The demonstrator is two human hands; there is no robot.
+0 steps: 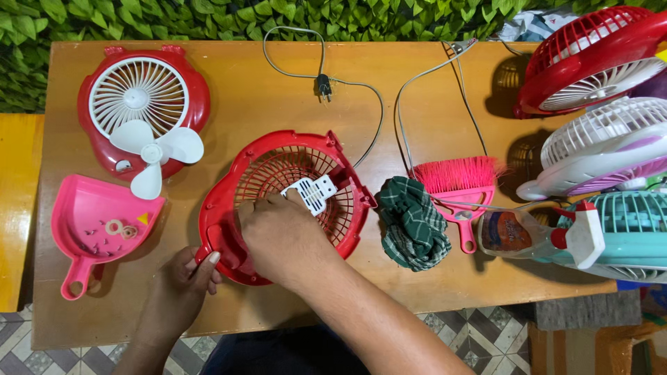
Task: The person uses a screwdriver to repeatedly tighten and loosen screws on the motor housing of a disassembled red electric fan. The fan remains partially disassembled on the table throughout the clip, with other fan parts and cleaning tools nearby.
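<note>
A red fan housing (278, 167) with a grille lies open side up in the middle of the wooden table (417, 62). My left hand (186, 279) grips its lower left rim. Inside the housing my right hand (281, 232) rests with its fingers on a small white perforated plastic part (311, 192). To the left lies a red fan cover with a white grille (139, 97), and a white three-blade propeller (156, 149) rests on its lower edge.
A pink dustpan (97, 226) holds small rings and screws. Right of the housing lie a green checked cloth (413, 222), a pink hand brush (460, 184) and a spray bottle (535, 236). Several fans (597, 149) crowd the right edge. A cord with a plug (323, 85) trails across the back.
</note>
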